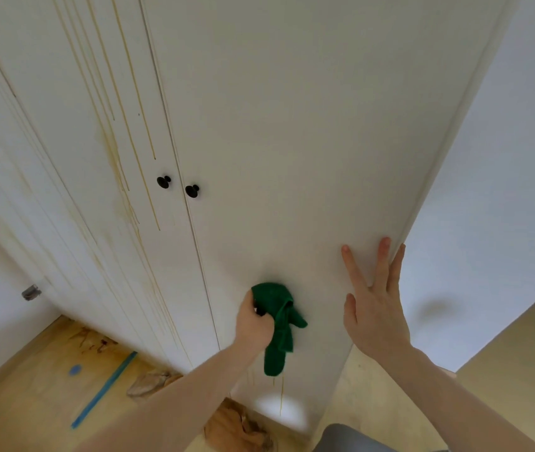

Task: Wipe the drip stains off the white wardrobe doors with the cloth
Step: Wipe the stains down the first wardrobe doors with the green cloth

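While the left hand (254, 324) grips a bunched green cloth (277, 324) against the lower part of the right door (292, 158), the right hand (375, 308) lies flat on the same door beside it, fingers straight and spread, the tips reaching the door's outer edge. Part of the cloth hangs loose below the fist, and how much of it actually presses on the panel is hard to tell from this angle. Just under the dangling end, a few thin yellowish drips (281, 396) run down toward the foot of the door. Crumpled brown paper (240, 425) lies on the floor (31, 386) at the base, with a strip of blue tape (104, 389) farther left.

Higher up, the two black knobs (178, 186) sit either side of the seam. Beyond them the left door (73, 125) carries the heavy work: long brown-yellow streaks (122, 158) from near the top down to the bottom, with a smeared patch beside the left knob.

The risks, as I judge them: a balled cloth touches only a small patch, so the strokes could miss the fine drips below or drag them into a wider smear. A soiled cloth carried to the left door could spread stain instead of lifting it. Hard pressure near the seam might push a door inward or knock a knob, and the bracing hand could leave prints on wiped paint. Most of the task looks still ahead.
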